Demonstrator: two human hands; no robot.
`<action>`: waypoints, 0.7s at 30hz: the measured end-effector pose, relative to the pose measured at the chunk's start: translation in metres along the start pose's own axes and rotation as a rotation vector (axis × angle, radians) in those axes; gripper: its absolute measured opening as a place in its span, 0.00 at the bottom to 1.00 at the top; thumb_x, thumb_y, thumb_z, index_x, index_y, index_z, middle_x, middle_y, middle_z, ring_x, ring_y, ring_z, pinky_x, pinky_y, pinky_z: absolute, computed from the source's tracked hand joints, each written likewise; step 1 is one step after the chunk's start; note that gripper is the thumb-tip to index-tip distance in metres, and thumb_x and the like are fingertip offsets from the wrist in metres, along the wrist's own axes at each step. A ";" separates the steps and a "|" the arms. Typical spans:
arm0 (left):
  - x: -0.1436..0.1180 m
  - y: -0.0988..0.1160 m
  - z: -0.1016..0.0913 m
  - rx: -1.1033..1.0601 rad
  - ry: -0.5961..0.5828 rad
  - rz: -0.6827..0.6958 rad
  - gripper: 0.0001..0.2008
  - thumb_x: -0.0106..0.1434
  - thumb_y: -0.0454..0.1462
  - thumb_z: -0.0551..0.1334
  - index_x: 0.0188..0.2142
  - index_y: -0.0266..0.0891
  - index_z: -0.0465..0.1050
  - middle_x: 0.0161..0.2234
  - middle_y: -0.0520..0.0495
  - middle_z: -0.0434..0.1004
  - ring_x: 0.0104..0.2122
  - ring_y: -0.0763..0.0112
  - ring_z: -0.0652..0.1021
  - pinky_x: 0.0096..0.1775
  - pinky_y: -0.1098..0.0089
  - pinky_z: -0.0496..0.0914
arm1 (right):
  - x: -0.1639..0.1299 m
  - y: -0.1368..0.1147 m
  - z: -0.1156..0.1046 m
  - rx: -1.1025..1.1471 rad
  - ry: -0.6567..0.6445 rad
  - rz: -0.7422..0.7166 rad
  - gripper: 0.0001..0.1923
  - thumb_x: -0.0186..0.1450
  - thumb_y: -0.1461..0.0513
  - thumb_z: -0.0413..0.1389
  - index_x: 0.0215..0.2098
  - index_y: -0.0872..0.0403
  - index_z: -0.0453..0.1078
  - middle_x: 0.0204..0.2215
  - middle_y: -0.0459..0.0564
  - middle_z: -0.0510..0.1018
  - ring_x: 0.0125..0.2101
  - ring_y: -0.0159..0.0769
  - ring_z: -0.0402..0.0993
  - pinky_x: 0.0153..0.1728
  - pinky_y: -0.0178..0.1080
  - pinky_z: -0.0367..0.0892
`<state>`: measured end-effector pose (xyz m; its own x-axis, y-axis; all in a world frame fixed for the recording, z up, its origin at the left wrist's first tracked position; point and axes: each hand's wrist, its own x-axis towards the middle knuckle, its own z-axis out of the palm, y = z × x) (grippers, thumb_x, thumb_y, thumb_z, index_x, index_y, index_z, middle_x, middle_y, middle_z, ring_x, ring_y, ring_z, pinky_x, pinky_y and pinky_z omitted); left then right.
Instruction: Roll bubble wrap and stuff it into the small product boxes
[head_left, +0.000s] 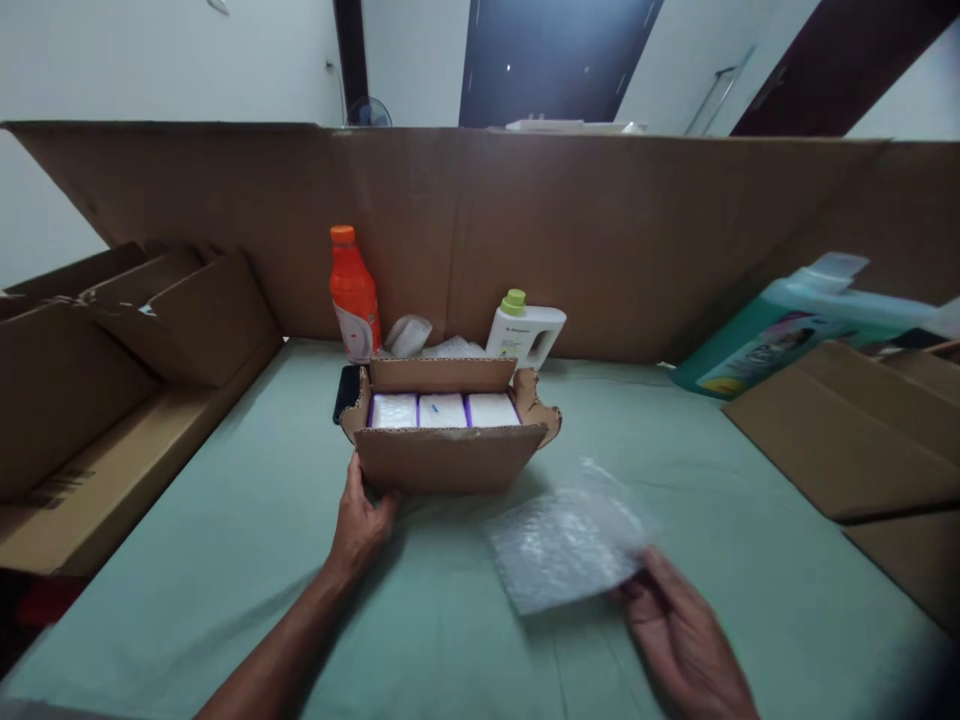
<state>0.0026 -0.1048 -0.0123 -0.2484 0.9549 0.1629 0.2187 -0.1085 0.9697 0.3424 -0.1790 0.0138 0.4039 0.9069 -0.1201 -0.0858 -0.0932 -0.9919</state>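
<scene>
Brown cardboard box (448, 455) held three white packs (442, 410) with purple edges. Bubble wrap sheet (564, 548) was clear, whitish. Orange bottle (354, 295) had an orange cap, white jug (526, 332) a lime-green cap. Teal jug (795, 325) at right. Table cover (225, 560) pale green.
</scene>
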 end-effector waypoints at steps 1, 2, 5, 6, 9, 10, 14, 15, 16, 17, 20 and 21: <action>0.000 0.002 -0.002 -0.003 -0.007 0.003 0.35 0.58 0.39 0.63 0.63 0.36 0.57 0.54 0.38 0.72 0.56 0.55 0.72 0.55 0.58 0.69 | -0.011 0.003 0.006 -0.035 -0.126 0.047 0.19 0.61 0.44 0.59 0.33 0.50 0.74 0.29 0.52 0.81 0.27 0.43 0.78 0.26 0.44 0.76; -0.001 0.003 -0.004 -0.004 -0.019 0.003 0.35 0.58 0.40 0.62 0.63 0.36 0.57 0.54 0.38 0.72 0.56 0.55 0.73 0.54 0.58 0.69 | -0.020 0.003 0.011 -0.086 -0.269 0.098 0.20 0.62 0.44 0.58 0.36 0.51 0.76 0.32 0.54 0.82 0.29 0.44 0.79 0.28 0.44 0.77; -0.001 0.006 -0.014 0.002 -0.041 -0.003 0.35 0.59 0.40 0.62 0.65 0.38 0.55 0.58 0.37 0.69 0.56 0.56 0.72 0.55 0.57 0.68 | -0.025 -0.007 0.011 -0.345 -0.512 0.113 0.24 0.61 0.45 0.60 0.47 0.52 0.76 0.41 0.58 0.83 0.38 0.47 0.81 0.37 0.46 0.78; -0.001 0.007 -0.018 0.006 -0.038 -0.006 0.36 0.59 0.40 0.63 0.66 0.40 0.54 0.59 0.37 0.68 0.57 0.56 0.72 0.55 0.57 0.68 | -0.020 -0.013 0.008 -0.443 -0.494 0.058 0.26 0.60 0.45 0.61 0.48 0.52 0.76 0.43 0.58 0.83 0.39 0.47 0.81 0.39 0.47 0.77; 0.002 0.010 -0.024 -0.006 -0.027 -0.006 0.39 0.59 0.40 0.64 0.67 0.44 0.53 0.61 0.38 0.67 0.57 0.56 0.71 0.56 0.56 0.67 | 0.008 -0.030 0.009 -0.628 -0.366 -0.158 0.25 0.60 0.45 0.60 0.48 0.51 0.77 0.45 0.58 0.83 0.41 0.48 0.81 0.42 0.48 0.76; 0.003 0.011 -0.024 -0.014 -0.033 0.000 0.38 0.58 0.39 0.64 0.66 0.44 0.54 0.60 0.38 0.68 0.56 0.56 0.73 0.55 0.57 0.69 | 0.020 -0.033 0.016 -0.645 -0.364 -0.215 0.25 0.61 0.45 0.59 0.49 0.51 0.76 0.47 0.58 0.82 0.44 0.49 0.80 0.44 0.48 0.76; 0.011 0.016 -0.014 -0.014 -0.065 0.038 0.29 0.56 0.39 0.63 0.57 0.39 0.64 0.48 0.43 0.76 0.46 0.60 0.77 0.48 0.61 0.72 | 0.059 -0.030 0.070 -0.575 -0.477 -0.349 0.32 0.58 0.49 0.60 0.56 0.55 0.70 0.54 0.61 0.78 0.50 0.52 0.77 0.46 0.50 0.74; 0.015 0.016 -0.011 -0.004 -0.071 0.040 0.28 0.55 0.38 0.63 0.56 0.38 0.65 0.46 0.44 0.76 0.45 0.60 0.77 0.47 0.62 0.72 | 0.065 -0.027 0.083 -0.544 -0.511 -0.356 0.32 0.57 0.50 0.60 0.56 0.56 0.69 0.53 0.61 0.79 0.48 0.51 0.78 0.45 0.49 0.74; 0.019 0.017 -0.008 0.008 -0.076 0.039 0.27 0.55 0.38 0.63 0.55 0.38 0.65 0.45 0.45 0.76 0.45 0.60 0.77 0.47 0.63 0.72 | 0.070 -0.024 0.093 -0.514 -0.538 -0.352 0.31 0.57 0.50 0.60 0.55 0.56 0.69 0.51 0.60 0.79 0.45 0.49 0.79 0.45 0.48 0.75; 0.025 0.017 -0.005 0.019 -0.082 0.035 0.27 0.55 0.37 0.62 0.56 0.37 0.65 0.45 0.45 0.76 0.46 0.61 0.77 0.47 0.63 0.72 | 0.074 -0.022 0.099 -0.487 -0.552 -0.342 0.29 0.58 0.51 0.59 0.55 0.56 0.69 0.50 0.59 0.80 0.43 0.47 0.80 0.44 0.47 0.75; 0.043 0.017 0.003 0.041 -0.120 0.026 0.29 0.55 0.35 0.62 0.57 0.37 0.64 0.47 0.45 0.77 0.47 0.60 0.77 0.49 0.63 0.71 | 0.079 -0.020 0.094 -0.450 -0.546 -0.307 0.28 0.59 0.51 0.59 0.55 0.55 0.69 0.49 0.57 0.80 0.38 0.43 0.81 0.42 0.45 0.76; 0.047 0.017 0.004 0.037 -0.140 0.023 0.31 0.55 0.35 0.61 0.59 0.36 0.63 0.48 0.44 0.76 0.48 0.59 0.76 0.50 0.62 0.71 | 0.077 -0.022 0.087 -0.459 -0.528 -0.308 0.29 0.59 0.51 0.59 0.55 0.55 0.69 0.49 0.56 0.80 0.38 0.43 0.81 0.42 0.45 0.76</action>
<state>-0.0020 -0.0607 0.0112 -0.1099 0.9817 0.1554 0.2584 -0.1227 0.9582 0.2964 -0.0711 0.0299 -0.1506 0.9849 0.0848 0.3939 0.1385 -0.9087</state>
